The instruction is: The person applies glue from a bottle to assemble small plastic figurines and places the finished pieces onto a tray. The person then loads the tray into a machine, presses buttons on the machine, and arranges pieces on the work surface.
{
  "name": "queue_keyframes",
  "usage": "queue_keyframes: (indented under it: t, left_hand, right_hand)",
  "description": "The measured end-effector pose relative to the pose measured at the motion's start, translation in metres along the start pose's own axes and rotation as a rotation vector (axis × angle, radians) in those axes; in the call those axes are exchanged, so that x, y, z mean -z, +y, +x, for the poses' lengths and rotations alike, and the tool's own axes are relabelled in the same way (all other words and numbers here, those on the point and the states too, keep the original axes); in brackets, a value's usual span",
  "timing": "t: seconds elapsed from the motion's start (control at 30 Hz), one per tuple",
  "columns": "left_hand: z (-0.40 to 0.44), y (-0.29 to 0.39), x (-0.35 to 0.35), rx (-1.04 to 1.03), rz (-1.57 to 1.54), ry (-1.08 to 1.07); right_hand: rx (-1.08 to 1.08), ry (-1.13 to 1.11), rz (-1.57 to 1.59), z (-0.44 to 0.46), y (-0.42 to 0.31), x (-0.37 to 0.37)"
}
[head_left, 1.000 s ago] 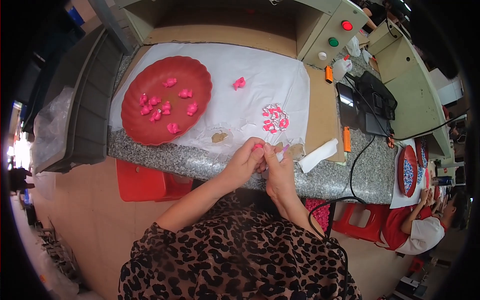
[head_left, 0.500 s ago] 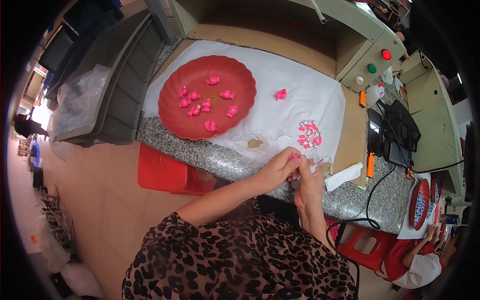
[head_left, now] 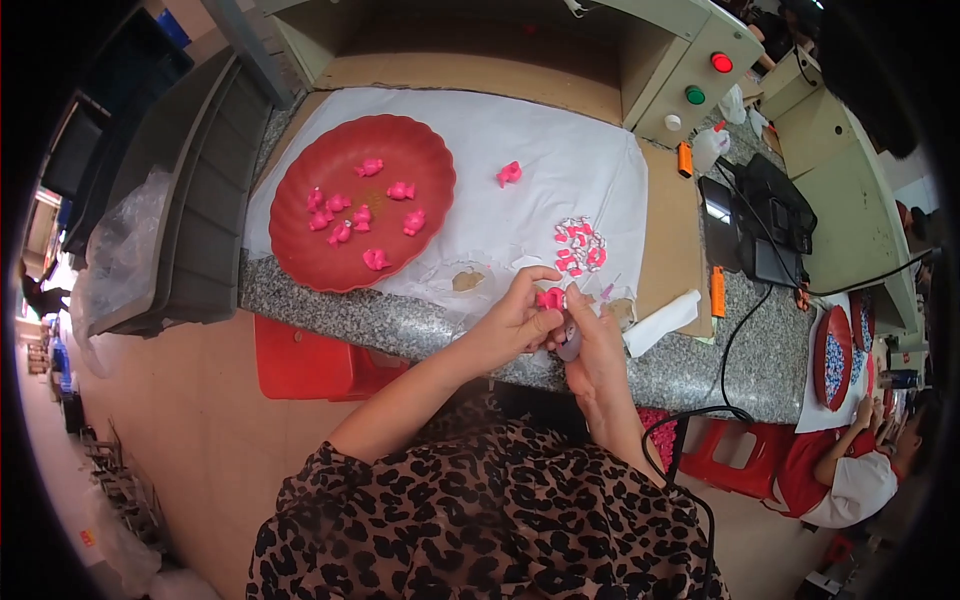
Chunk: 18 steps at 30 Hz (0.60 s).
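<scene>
My left hand (head_left: 520,318) is closed with thumb and fingers round a small pink figurine (head_left: 550,298), above the front edge of the table. Close against it is my right hand (head_left: 592,345), its thumb by the figurine. Its curled fingers hold a translucent, pale purple bottle (head_left: 568,346), mostly hidden; a purple tip (head_left: 606,292) shows beyond the fingers. Just past the hands, a cluster of small pink and silver pieces (head_left: 580,246) lies on the white paper (head_left: 470,140). One more pink figurine (head_left: 509,173) sits farther back on the paper.
A red scalloped plate (head_left: 300,260) with several pink figurines stands at left, beside a grey crate (head_left: 190,220). At right are a rolled white paper (head_left: 665,322), orange lighters (head_left: 718,292), a black bag (head_left: 775,215) and a cable (head_left: 728,370). A co-worker (head_left: 850,480) sits farther right.
The view has shifted, so the table things appear farther left. My left fingers have opened out a little round the pink figurine, which now shows more. Both hands stay close together.
</scene>
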<state>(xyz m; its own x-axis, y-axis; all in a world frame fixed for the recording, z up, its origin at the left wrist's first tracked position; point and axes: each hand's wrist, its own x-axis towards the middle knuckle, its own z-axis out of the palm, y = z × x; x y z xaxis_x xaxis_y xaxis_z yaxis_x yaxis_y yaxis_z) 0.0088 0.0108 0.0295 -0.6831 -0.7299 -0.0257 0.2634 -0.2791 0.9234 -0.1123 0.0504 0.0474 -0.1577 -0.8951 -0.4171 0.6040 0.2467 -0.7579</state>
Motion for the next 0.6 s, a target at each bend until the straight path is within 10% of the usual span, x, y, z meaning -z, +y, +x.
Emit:
queue_keyframes:
  t: [0.47, 0.6]
  left_hand:
    - [-0.016, 0.011, 0.005, 0.213, -0.516, 0.077]
    - [-0.027, 0.044, 0.018, 0.010, -0.084, 0.367]
  right_hand:
    - [-0.055, -0.124, -0.002, -0.006, -0.004, -0.002]
    - [-0.090, -0.112, -0.003, -0.007, -0.009, 0.006]
